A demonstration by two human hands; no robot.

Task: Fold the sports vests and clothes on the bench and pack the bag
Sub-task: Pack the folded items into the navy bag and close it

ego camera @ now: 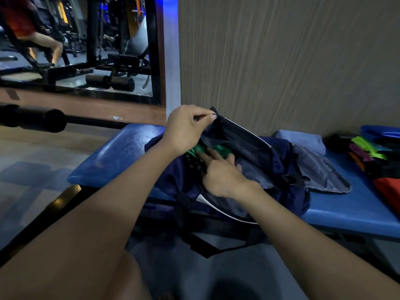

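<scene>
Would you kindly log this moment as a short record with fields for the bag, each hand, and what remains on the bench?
bag: navy bag, open, on the blue bench
left hand: left hand pinches the bag's far rim, holding it up
right hand: right hand, fingers straight, presses the green garment inside the bag
remaining: stack of folded clothes at the right of the bench
</scene>
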